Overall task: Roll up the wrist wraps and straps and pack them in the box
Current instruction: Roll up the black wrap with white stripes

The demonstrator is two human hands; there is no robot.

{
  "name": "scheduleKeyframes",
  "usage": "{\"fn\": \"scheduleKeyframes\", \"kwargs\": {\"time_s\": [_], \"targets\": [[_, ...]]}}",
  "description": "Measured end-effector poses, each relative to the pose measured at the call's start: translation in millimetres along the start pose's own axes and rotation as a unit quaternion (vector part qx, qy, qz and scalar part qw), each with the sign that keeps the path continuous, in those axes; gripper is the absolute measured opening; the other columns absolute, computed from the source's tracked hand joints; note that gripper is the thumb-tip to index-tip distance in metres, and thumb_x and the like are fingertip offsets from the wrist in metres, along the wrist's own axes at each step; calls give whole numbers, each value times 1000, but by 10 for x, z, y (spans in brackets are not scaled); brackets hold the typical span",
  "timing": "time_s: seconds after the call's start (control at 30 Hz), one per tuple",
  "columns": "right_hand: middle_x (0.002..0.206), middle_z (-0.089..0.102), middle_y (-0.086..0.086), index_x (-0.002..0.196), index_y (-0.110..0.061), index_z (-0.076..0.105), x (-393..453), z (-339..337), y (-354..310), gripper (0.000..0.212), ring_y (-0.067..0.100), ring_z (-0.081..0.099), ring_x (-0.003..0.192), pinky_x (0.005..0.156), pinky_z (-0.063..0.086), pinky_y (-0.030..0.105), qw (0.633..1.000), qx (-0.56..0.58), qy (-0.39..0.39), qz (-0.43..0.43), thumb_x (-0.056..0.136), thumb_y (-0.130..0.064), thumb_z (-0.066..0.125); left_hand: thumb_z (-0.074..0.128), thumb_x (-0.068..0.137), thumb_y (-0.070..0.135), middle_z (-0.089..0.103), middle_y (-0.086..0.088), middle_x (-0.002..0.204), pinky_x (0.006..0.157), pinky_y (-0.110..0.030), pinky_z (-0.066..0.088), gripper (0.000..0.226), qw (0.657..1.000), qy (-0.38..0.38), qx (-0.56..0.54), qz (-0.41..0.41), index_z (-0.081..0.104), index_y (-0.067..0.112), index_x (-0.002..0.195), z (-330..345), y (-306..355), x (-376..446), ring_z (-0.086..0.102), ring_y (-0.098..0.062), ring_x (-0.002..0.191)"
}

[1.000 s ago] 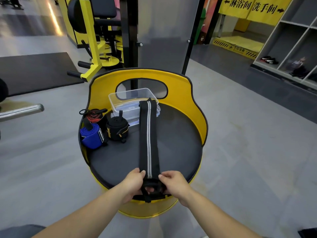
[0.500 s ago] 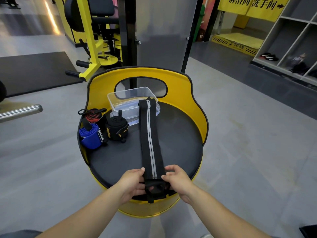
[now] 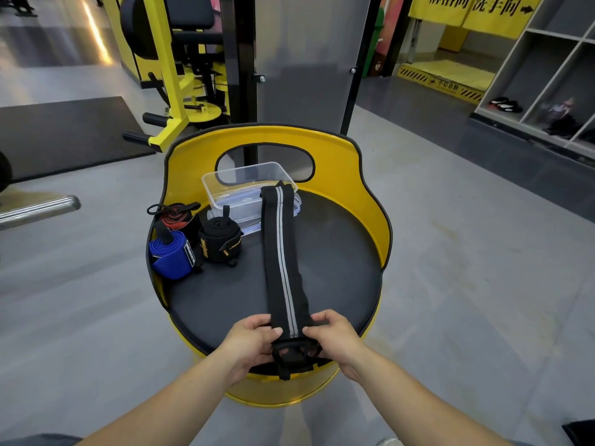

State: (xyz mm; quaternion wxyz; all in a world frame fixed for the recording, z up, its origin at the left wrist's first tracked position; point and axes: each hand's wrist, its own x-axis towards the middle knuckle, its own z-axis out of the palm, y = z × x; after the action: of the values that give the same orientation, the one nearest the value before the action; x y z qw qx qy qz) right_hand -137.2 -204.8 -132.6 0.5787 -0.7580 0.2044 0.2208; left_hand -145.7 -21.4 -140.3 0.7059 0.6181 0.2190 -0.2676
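Risk: I am judging the first turn of the black wrist wrap (image 3: 283, 252) could be skewing and loosening, since the long tail is lying free up the tabletop (image 3: 338, 272) onto the clear box (image 3: 225, 191).
Left hand (image 3: 249, 344): pinching the wrap's near end, fingers curled on its edge.
Right hand (image 3: 335, 339): pinching the opposite edge, thumb on top.
Rolled wraps: blue roll (image 3: 170, 254) and black roll (image 3: 220, 241) are sitting just beside the box.

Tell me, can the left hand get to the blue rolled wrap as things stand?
Probably yes, once it lets go. The left hand now pinches the near end of the long black strap. The blue rolled wrap lies on its side of the seat pad, and bare pad lies between them.
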Motion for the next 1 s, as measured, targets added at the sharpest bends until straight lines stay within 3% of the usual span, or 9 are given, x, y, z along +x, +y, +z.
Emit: {"fn": "scheduleKeyframes", "kwargs": {"time_s": [0.13, 0.23, 0.33, 0.43, 0.5, 0.63, 0.77, 0.87, 1.0], "targets": [[99, 76, 14, 111, -16, 62, -2, -26, 17, 22, 25, 66, 74, 66, 55, 36, 1000, -5, -4, 0, 92, -10, 71, 65, 97, -4, 81, -9, 101, 77, -38, 60, 28, 1000, 10, -4, 2, 66, 11, 121, -4, -16, 15, 79, -29, 89], [101, 77, 11, 113, -20, 59, -8, -59, -10, 25, 23, 72, 84, 59, 52, 27, 1000, -20, -21, -9, 94, -8, 70, 65, 98, -1, 81, -11, 100, 73, -38, 61, 25, 1000, 15, -11, -5, 65, 10, 120, 10, -26, 16, 79, -29, 88], [102, 77, 10, 115, -20, 58, -5, -48, -18, 28, 28, 74, 96, 64, 54, 28, 999, -24, -27, -9, 94, -8, 70, 63, 103, 13, 80, -15, 97, 65, -39, 62, 14, 999, 37, -27, -27, 64, 8, 116, 34, -14, 1, 79, -32, 81], [98, 78, 8, 111, -16, 60, 7, -2, 19, 19, 27, 74, 90, 64, 55, 29, 999, -41, -25, -9, 94, -9, 68, 60, 106, 21, 76, -21, 108, 61, -39, 62, 27, 999, 31, 12, -41, 58, 7, 129, 28, -22, 25, 77, -33, 72], [91, 76, 6, 104, -13, 65, 12, 18, 39, 8, 21, 69, 78, 61, 52, 28, 999, -45, -10, -8, 97, -15, 65, 61, 104, 18, 73, -23, 113, 61, -37, 61, 30, 999, 31, 14, -35, 56, 6, 132, 15, -36, 42, 76, -31, 70], [79, 72, 5, 97, -4, 72, 37, -5, 47, 27, 18, 63, 69, 60, 52, 27, 999, -41, 4, -5, 100, -30, 64, 61, 103, 7, 79, -19, 103, 70, -37, 62, 19, 999, 20, 22, -24, 66, 4, 121, 9, -45, 70, 76, -32, 79], [89, 77, 15, 96, -3, 70, 40, -31, 50, 14, 20, 68, 76, 73, 59, 34, 998, -58, -10, -32, 95, -17, 72, 60, 101, -1, 79, -17, 101, 76, -39, 64, 19, 999, 18, 28, -24, 67, 4, 118, 11, -47, 64, 77, -33, 88], [98, 77, 17, 104, -7, 67, 39, -28, 54, 16, 20, 72, 82, 81, 60, 34, 996, -77, -15, -44, 92, -13, 75, 57, 101, -4, 80, -15, 101, 70, -35, 62, 21, 999, 8, 39, -24, 64, 5, 119, 18, -25, 26, 77, -34, 95], [97, 77, 12, 108, -12, 64, 4, -44, 23, 21, 17, 74, 82, 69, 59, 23, 996, -73, -36, -46, 91, -8, 75, 54, 100, -8, 80, -14, 102, 69, -35, 62, 26, 999, -1, 42, -27, 62, 7, 120, 13, 16, -1, 78, -33, 95]]}}
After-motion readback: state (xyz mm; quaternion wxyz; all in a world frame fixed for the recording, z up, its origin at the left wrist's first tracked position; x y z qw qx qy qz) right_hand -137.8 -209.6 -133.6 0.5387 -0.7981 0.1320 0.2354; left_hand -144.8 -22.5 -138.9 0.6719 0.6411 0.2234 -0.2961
